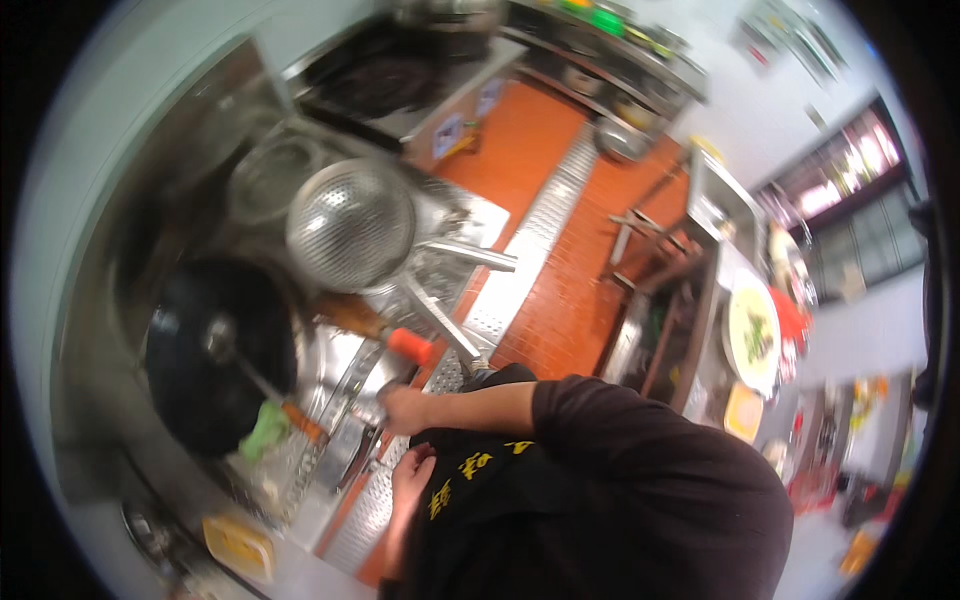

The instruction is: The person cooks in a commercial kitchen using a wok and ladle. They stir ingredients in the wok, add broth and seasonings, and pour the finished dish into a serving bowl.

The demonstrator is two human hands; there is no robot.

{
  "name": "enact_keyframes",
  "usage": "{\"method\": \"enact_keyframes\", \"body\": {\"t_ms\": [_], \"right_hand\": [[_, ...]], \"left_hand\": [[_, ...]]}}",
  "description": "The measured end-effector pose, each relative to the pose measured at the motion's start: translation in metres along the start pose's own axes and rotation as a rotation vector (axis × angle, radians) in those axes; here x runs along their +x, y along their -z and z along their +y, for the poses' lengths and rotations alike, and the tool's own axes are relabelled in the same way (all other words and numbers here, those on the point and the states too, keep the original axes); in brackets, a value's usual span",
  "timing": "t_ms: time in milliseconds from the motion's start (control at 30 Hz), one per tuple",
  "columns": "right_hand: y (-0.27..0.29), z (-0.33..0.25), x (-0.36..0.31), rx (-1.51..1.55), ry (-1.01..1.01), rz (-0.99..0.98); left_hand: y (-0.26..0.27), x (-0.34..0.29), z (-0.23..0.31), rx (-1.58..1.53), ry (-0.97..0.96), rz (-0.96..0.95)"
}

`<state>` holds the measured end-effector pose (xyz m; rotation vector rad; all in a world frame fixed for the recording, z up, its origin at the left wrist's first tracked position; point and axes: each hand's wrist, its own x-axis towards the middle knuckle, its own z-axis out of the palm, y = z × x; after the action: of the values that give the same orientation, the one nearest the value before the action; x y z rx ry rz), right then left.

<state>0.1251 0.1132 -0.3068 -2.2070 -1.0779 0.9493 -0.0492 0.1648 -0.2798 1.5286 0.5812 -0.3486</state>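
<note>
My right hand (402, 410) reaches across to the stove's front edge, its fingers curled at a small metal part I cannot make out. Beside it, close to my apron, my left hand (412, 474) hangs loosely open and holds nothing. A dark wok (200, 390) sits on the burner. In it rests a ladle (219, 340), its wooden handle (302, 422) lying over the rim towards me. A green cloth (265, 432) lies by that handle. Two-handled and perforated, a metal strainer (350, 225) stands beyond my right hand, with an orange-red handle end (410, 346) near it.
A wire-mesh strainer (275, 178) lies behind the perforated one. A yellow container (238, 548) stands at the lower left. Metal grating (535, 245) crosses the orange floor (545, 130). On the right, a counter carries a large pale bowl (752, 335) with green food.
</note>
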Motion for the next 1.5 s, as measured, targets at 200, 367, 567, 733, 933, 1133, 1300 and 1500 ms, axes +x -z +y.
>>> {"method": "enact_keyframes", "body": {"t_ms": [200,367,567,733,933,1133,1300,1500], "right_hand": [[0.057,0.043,-0.053,0.156,0.068,-0.095],[0.094,0.112,-0.131,0.319,-0.014,-0.055],[0.161,0.219,-0.207,0.618,-0.267,0.130],[0.206,0.300,-0.289,0.601,-0.453,0.319],[0.214,0.363,-0.334,0.736,-0.672,0.320],[0.190,0.384,-0.321,1.030,-0.543,0.337],[0.174,0.391,-0.318,1.063,-0.515,0.227],[0.183,0.355,-0.300,0.760,-0.603,0.173]], "left_hand": [[-0.020,-0.016,0.144,-0.009,-0.215,-0.250],[-0.063,-0.003,0.289,-0.034,-0.665,-0.379],[-0.190,0.032,0.434,0.487,-1.613,-0.116],[-0.312,0.068,0.494,0.265,-1.647,0.006],[-0.370,0.098,0.454,-0.005,-1.142,-0.123],[-0.298,0.169,0.266,0.419,-0.529,0.230],[-0.140,0.130,0.112,0.773,0.158,1.173],[-0.021,0.115,0.001,1.714,0.586,0.531]]}}
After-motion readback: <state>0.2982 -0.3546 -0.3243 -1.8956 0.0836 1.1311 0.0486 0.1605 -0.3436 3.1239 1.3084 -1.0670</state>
